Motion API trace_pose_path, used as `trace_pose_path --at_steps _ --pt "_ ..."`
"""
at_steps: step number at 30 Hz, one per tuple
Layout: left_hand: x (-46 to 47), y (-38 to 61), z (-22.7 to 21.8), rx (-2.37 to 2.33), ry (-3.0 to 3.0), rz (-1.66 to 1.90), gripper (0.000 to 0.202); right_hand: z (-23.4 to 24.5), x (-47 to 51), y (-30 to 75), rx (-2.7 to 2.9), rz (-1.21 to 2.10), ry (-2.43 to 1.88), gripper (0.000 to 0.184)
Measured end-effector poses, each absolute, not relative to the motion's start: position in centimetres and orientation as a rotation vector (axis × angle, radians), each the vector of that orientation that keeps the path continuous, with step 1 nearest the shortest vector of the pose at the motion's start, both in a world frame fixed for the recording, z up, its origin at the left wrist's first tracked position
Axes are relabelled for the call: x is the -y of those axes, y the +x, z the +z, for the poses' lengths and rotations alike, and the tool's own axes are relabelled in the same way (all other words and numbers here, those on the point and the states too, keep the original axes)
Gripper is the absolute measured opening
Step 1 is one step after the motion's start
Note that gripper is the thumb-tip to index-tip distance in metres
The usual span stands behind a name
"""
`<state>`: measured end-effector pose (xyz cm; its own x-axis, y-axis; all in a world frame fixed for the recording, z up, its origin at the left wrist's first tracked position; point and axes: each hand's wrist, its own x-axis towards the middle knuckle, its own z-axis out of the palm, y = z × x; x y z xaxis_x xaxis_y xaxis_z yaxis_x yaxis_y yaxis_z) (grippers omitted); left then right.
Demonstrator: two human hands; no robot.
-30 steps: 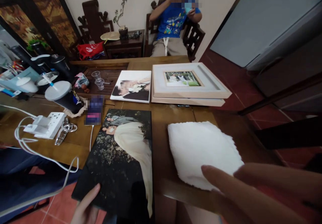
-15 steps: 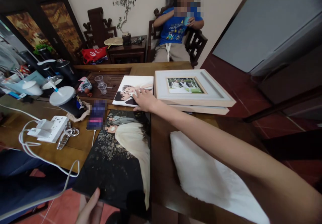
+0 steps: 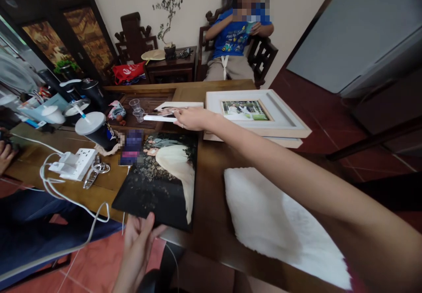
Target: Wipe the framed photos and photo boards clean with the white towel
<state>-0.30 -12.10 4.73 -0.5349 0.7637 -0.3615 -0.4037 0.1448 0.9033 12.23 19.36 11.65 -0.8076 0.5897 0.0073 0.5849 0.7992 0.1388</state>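
My left hand [image 3: 140, 238] pinches the near edge of a dark wedding photo panel [image 3: 161, 189], thumb on top and fingers below. The panel shows a long pale gown and overhangs the table's near edge. Beyond it my right hand [image 3: 193, 118] is closed on the near right side of a white-edged wedding photo panel [image 3: 160, 118], whose near edge is tilted up. Part of that picture is hidden by my hand. Right of it lie stacked pale wood frames [image 3: 283, 128]. Under my right forearm rests a white cloth [image 3: 260, 214].
A lidded cup [image 3: 94, 128], a phone [image 3: 131, 146], a power strip [image 3: 81, 163] and white cables stand on the table's left. Small clear plastic cups [image 3: 136, 108] are near the white panel. A person in a blue shirt [image 3: 234, 34] sits across; another person's hand [image 3: 5, 154] shows far left.
My left hand has pushed the dark panel forward over the table. My right hand has gone from lying spread on the white-edged panel to gripping it and lifting its near edge.
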Motion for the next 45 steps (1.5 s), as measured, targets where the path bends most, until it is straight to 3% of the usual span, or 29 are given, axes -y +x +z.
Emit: trace_pose_path --at_steps 8,13,17,25,29,35,40,45 --pt "3.4 -1.6 4.7 -1.401 0.502 1.444 0.048 13.9 -17.3 13.2 -2.994 0.144 0.976 0.043" --pt "-3.0 -1.7 4.5 -1.381 0.524 1.276 0.021 11.2 -14.5 11.9 -2.99 0.37 0.959 0.045" --pt "-6.5 -1.9 4.4 -1.438 0.552 1.212 0.021 8.7 -13.2 11.0 -2.936 0.455 1.096 0.049" --pt "-10.4 -2.5 4.0 -1.492 0.556 1.121 0.021 6.6 -14.1 10.7 -2.978 0.262 1.269 0.051" --pt "-11.4 -3.1 4.8 -1.406 0.549 1.131 0.012 6.9 -15.0 10.9 -2.973 0.182 1.313 0.051" --pt "-13.0 -3.1 5.1 -1.487 0.622 1.044 0.019 9.6 -14.0 15.0 -3.096 0.184 1.311 0.035" --pt "-13.7 -2.4 4.8 -1.667 0.825 0.904 0.031 10.7 -13.8 24.1 -3.071 0.078 1.887 0.034" --pt "-14.1 -1.3 6.1 -1.774 1.107 0.672 0.028 8.8 -14.7 32.5 -2.42 -0.343 2.823 0.043"
